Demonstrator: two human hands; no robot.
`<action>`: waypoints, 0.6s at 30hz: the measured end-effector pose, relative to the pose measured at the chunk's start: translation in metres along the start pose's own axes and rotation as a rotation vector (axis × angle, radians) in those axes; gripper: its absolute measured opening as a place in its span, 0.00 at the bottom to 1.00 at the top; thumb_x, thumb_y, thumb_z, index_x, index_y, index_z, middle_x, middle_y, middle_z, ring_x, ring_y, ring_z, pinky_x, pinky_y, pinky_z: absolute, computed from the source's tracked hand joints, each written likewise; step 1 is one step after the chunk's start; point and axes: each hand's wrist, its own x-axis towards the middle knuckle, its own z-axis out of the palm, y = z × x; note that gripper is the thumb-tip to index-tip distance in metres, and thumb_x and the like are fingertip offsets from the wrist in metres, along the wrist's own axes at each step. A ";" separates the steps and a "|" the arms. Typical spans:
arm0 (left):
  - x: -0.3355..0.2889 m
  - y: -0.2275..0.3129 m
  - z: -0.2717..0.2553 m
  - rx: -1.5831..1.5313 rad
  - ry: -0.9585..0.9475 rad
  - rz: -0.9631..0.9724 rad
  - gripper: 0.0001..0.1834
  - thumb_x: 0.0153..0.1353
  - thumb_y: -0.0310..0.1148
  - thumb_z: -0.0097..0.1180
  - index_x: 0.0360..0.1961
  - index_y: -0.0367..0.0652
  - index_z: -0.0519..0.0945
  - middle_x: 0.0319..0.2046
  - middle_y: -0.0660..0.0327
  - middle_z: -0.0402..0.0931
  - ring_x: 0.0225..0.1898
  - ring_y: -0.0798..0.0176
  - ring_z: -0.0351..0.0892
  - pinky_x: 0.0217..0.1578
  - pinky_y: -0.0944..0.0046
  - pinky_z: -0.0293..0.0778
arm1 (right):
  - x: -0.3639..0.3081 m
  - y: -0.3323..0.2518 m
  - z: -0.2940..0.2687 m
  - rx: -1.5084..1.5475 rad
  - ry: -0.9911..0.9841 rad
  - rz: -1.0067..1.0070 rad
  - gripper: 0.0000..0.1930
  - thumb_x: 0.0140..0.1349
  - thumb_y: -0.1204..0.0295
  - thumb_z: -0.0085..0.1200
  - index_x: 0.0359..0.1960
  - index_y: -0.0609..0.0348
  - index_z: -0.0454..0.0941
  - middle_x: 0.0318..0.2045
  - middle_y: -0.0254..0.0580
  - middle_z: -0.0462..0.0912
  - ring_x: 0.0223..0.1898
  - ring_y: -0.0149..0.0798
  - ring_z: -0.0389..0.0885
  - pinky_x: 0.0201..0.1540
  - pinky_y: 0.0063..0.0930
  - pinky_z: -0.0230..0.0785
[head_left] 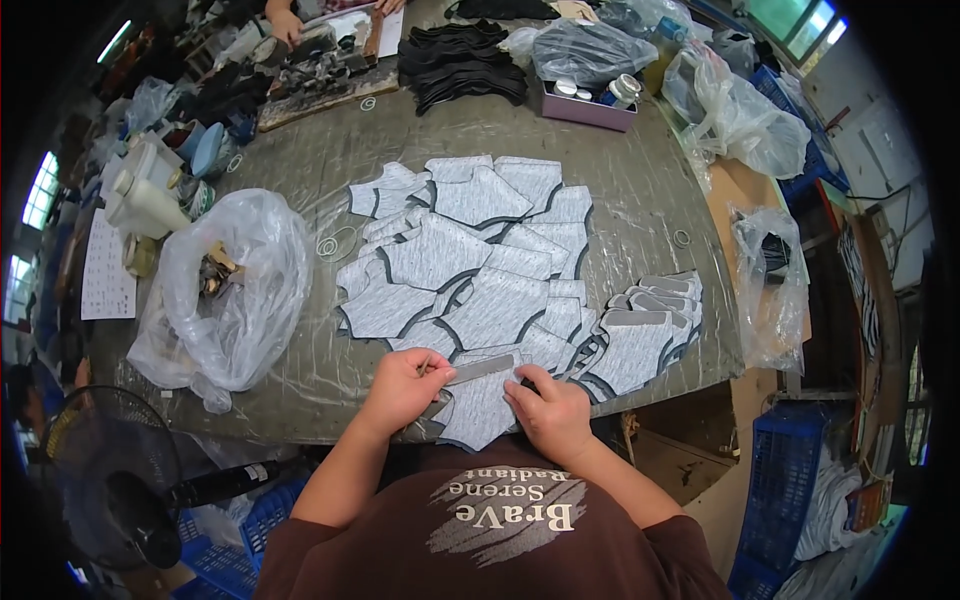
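At the table's near edge lies a heather-grey cut fabric piece (482,412) with dark edges, a plain darker grey strip (484,369) running along its upper edge. My left hand (402,388) pinches the strip's left end between thumb and fingertips. Across from it, my right hand (555,412) has its fingers curled in at the piece's right edge, beside the strip's other end. Beyond both hands spreads a loose heap of similar grey pieces (435,250), overlapping one another. A fanned stack of pieces with grey strips on them (636,345) rests to the right.
A clear plastic bag (280,270) holding scraps stands at left, above a black fan (110,480). Black stacked pieces (465,65) and a purple box (588,108) with bottles sit at the far side. Another person's hand (287,27) shows at far left. Blue crates (780,490) stand lower right.
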 end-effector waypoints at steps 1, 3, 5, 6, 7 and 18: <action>0.000 -0.001 0.000 0.002 0.001 0.003 0.04 0.55 0.25 0.60 0.28 0.34 0.79 0.20 0.66 0.75 0.19 0.77 0.71 0.21 0.76 0.67 | 0.000 0.000 0.000 0.000 0.001 -0.001 0.08 0.50 0.71 0.60 0.32 0.54 0.78 0.37 0.36 0.78 0.22 0.35 0.78 0.21 0.29 0.68; 0.001 -0.001 0.000 0.005 0.001 0.005 0.04 0.55 0.25 0.60 0.28 0.34 0.79 0.20 0.66 0.75 0.19 0.77 0.71 0.21 0.76 0.67 | 0.000 0.000 0.000 -0.001 0.002 -0.002 0.08 0.50 0.71 0.60 0.32 0.54 0.78 0.37 0.36 0.78 0.22 0.35 0.77 0.21 0.29 0.68; 0.001 0.000 0.000 0.057 0.001 0.004 0.05 0.55 0.25 0.60 0.28 0.34 0.80 0.19 0.67 0.75 0.19 0.78 0.71 0.21 0.76 0.67 | 0.000 0.000 0.001 -0.012 0.016 -0.018 0.08 0.49 0.71 0.60 0.32 0.55 0.77 0.39 0.36 0.78 0.20 0.34 0.76 0.21 0.29 0.67; 0.001 0.000 0.000 0.057 0.000 0.005 0.05 0.55 0.25 0.60 0.28 0.34 0.80 0.19 0.67 0.75 0.19 0.78 0.71 0.21 0.76 0.67 | 0.000 0.002 0.003 -0.013 0.016 -0.017 0.08 0.49 0.71 0.60 0.32 0.55 0.77 0.39 0.36 0.78 0.20 0.34 0.76 0.21 0.29 0.67; 0.001 0.000 0.000 0.055 -0.001 0.007 0.05 0.55 0.25 0.60 0.28 0.34 0.80 0.19 0.67 0.75 0.19 0.78 0.71 0.21 0.76 0.67 | -0.002 0.003 0.006 0.001 0.025 -0.031 0.08 0.49 0.71 0.60 0.32 0.55 0.77 0.40 0.35 0.78 0.20 0.33 0.76 0.20 0.28 0.67; 0.002 0.000 0.002 0.241 0.040 0.045 0.06 0.53 0.28 0.60 0.27 0.34 0.81 0.17 0.66 0.75 0.18 0.79 0.67 0.19 0.73 0.64 | -0.001 0.003 0.007 -0.017 -0.049 -0.021 0.07 0.49 0.73 0.55 0.31 0.55 0.75 0.44 0.33 0.80 0.17 0.31 0.74 0.19 0.28 0.66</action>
